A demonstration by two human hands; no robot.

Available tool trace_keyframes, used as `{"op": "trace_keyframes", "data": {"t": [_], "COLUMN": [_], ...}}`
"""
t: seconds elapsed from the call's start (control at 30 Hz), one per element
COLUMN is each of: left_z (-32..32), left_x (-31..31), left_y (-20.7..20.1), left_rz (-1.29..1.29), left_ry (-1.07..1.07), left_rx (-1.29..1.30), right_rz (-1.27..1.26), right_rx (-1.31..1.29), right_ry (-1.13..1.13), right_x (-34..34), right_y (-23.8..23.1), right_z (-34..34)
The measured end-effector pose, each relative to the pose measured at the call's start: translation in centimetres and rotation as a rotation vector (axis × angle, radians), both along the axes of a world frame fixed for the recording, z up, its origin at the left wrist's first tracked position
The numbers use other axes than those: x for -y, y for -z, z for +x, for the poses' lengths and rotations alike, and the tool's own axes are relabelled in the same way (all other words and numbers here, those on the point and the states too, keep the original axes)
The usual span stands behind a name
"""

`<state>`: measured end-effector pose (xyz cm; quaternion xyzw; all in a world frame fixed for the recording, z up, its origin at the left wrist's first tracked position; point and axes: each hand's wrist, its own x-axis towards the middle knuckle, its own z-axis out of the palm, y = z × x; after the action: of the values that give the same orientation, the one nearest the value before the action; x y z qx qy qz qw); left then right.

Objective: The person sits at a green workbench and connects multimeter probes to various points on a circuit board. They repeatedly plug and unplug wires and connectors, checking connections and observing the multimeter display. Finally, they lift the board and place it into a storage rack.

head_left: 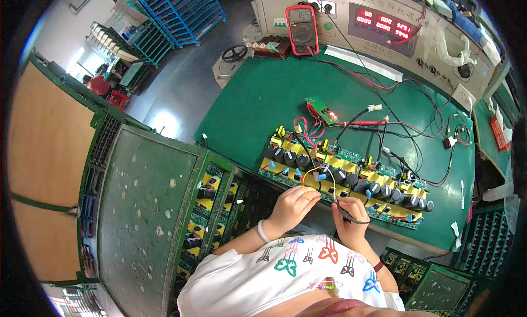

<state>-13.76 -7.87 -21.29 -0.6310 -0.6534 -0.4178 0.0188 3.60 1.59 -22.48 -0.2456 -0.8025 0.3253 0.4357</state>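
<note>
Okay, both hands are at the near edge of the row of circuit boards [352, 179], which sits along the front of the green tabletop [241, 105]. Left hand [294, 208]: grip closed down to a fingertip pinch on the yellow wire [303, 185], which loops up over the boards and comes back down to the right hand [350, 217]. Right hand: grip closed, fingers curled round a dark slim piece [357, 220], tip pointing up toward the boards; can't tell exactly what it is, or whether the wire's end is joined to it. Boards carry black cylindrical capacitors [302, 161], yellow parts and small blue ones. Behind them on the tabletop: small green board [323, 110] with lit red digits, red and black leads running off right, white connector [375, 107] on a black lead. Further back, red-cased multimeter [302, 30], display on, in front of the grey test console [343, 34], whose red readouts are lit. White strip [362, 63] lies at the console's foot. To the left, green rack [201, 177] holds more boards on its shelves.
</note>
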Motion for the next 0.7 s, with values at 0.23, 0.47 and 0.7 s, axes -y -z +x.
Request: {"op": "trace_keyframes", "data": {"t": [0.23, 0.47, 0.7], "left_z": [0.12, -0.23, -0.33], "left_x": [0.06, 0.08, 0.38], "left_y": [0.26, 0.48, 0.36], "left_rz": [0.049, 0.055, 0.036], "left_ry": [0.049, 0.052, 0.059], "left_rx": [0.066, 0.047, 0.027], "right_rz": [0.007, -0.021, -0.001], "right_rx": [0.013, 0.005, 0.006], "right_ry": [-0.007, -0.007, -0.005], "right_x": [0.01, -0.05, -0.21], "right_y": [-0.07, -0.30, -0.31], "right_z": [0.35, 0.14, 0.12]}}
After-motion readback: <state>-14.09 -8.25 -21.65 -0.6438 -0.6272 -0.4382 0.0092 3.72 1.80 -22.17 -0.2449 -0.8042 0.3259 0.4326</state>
